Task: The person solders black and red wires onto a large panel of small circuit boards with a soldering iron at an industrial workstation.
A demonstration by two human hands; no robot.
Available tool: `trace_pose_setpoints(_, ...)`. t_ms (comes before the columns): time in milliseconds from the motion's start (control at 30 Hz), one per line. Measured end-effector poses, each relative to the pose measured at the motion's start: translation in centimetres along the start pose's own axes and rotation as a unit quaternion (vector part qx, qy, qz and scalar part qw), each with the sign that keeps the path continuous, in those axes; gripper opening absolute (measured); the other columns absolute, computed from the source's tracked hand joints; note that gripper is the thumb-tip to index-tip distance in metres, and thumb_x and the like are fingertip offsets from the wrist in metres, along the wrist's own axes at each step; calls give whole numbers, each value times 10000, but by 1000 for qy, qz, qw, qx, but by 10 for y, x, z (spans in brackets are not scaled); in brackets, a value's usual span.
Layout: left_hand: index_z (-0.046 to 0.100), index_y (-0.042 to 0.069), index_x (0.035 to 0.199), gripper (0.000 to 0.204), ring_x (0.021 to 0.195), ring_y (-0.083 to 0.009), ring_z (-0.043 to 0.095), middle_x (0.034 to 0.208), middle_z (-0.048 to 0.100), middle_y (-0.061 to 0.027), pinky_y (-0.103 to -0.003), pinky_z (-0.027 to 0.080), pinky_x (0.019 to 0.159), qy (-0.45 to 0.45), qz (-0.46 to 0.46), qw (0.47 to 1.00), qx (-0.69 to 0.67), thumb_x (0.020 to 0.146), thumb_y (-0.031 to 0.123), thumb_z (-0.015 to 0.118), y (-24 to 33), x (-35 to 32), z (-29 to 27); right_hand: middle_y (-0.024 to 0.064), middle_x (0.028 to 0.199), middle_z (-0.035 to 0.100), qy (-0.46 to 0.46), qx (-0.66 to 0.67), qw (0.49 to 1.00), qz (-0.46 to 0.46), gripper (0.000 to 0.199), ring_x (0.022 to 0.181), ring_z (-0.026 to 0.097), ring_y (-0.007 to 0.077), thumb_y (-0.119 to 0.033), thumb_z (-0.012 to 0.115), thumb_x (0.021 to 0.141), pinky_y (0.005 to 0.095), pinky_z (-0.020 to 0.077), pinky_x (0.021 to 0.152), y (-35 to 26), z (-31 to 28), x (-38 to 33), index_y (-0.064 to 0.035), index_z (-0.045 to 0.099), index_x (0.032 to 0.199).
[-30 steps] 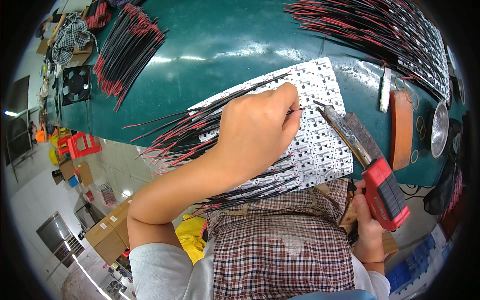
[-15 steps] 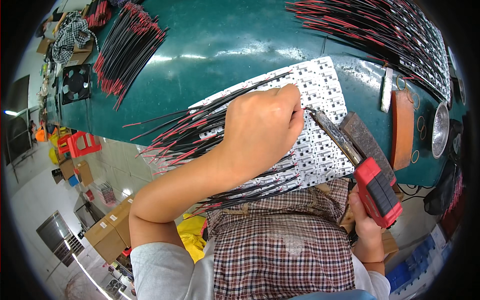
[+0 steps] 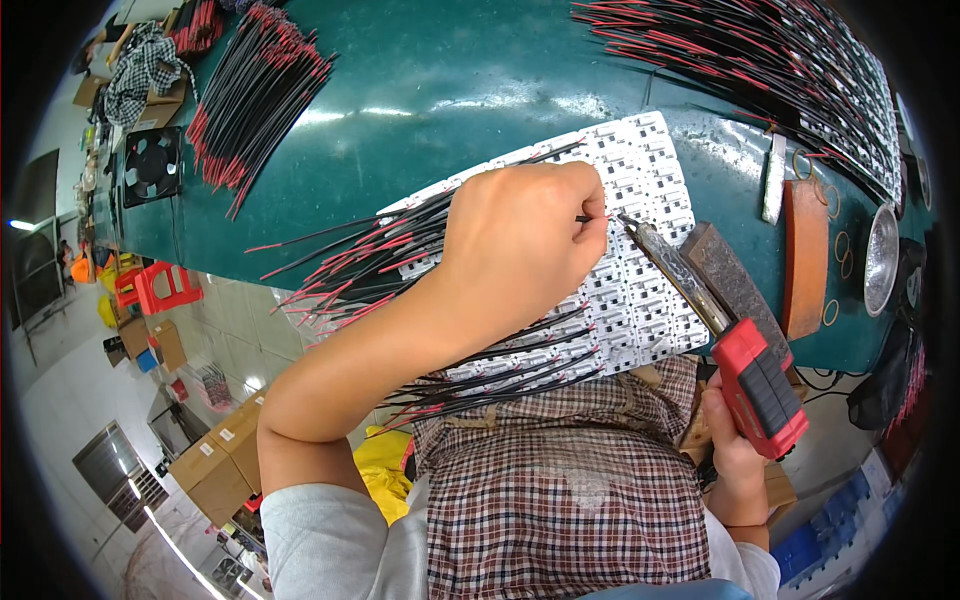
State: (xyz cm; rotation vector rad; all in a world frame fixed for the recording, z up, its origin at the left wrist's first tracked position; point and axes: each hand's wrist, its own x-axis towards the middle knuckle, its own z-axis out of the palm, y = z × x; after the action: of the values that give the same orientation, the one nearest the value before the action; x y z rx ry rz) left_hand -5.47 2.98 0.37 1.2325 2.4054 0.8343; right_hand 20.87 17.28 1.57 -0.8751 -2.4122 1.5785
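My left hand (image 3: 525, 225) is closed in a pinch over a white panel of small circuit boards (image 3: 645, 165). From between its thumb and forefinger pokes a short bit of black wire (image 3: 583, 218). My right hand (image 3: 735, 440) grips the red and black handle of a soldering iron (image 3: 755, 385). The iron's tip is at the panel, just right of my left fingertips; whether it touches a board I cannot tell. Rows of black wires with red ends (image 3: 400, 245) lie across the panel's left side, partly hidden under my left hand and forearm.
A dark grey block (image 3: 735, 285) lies beside the iron's barrel. Further right are an orange-brown curved piece (image 3: 805, 260), rubber bands (image 3: 843, 255) and a metal bowl (image 3: 880, 262). Bundled wires (image 3: 255, 105) lie far left; another wired panel (image 3: 780, 75) is far right. A black fan (image 3: 152, 167) stands at the left edge.
The soldering iron has shifted slightly right, its tip a little farther from my left fingertips. My left hand has turned slightly, and the black wire now shows at its pinch.
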Motion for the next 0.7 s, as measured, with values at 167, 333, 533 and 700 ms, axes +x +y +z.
trace_pose_setpoints(167, 685, 53, 796, 76, 645, -193, 688, 723, 696, -64, -309, 541, 605, -12, -3, 1000, 5, 784, 107, 737, -1, 3, 0, 130, 786, 650, -7, 14, 1000, -15, 245, 634, 634, 306, 10, 733, 683, 362, 500, 596, 6, 2, 4, 15, 686, 924)
trace_pose_setpoints(333, 696, 51, 794, 77, 641, -200, 682, 720, 693, -71, -315, 537, 608, -20, -2, 1000, -1, 784, 117, 735, -1, 7, 0, 137, 797, 658, -4, 7, 1000, -30, 247, 639, 639, 314, 8, 737, 683, 369, 504, 597, 9, 2, 5, 16, 687, 925)
trace_pose_setpoints(533, 700, 54, 795, 77, 638, -197, 679, 721, 694, -74, -321, 536, 607, -24, -16, 1000, 7, 783, 123, 733, -2, 10, -1, 126, 828, 679, 3, -28, 999, -28, 234, 692, 656, 297, -12, 757, 731, 360, 518, 655, 16, -8, -2, 5, 702, 957)
trace_pose_setpoints(700, 708, 69, 790, 80, 652, -236, 657, 718, 672, -64, -368, 528, 629, -1, 10, 999, 38, 793, 139, 745, -2, 5, 0, 91, 854, 674, 8, 18, 1000, 18, 177, 746, 645, 225, -27, 756, 808, 338, 508, 698, 15, -5, -5, 6, 702, 974)
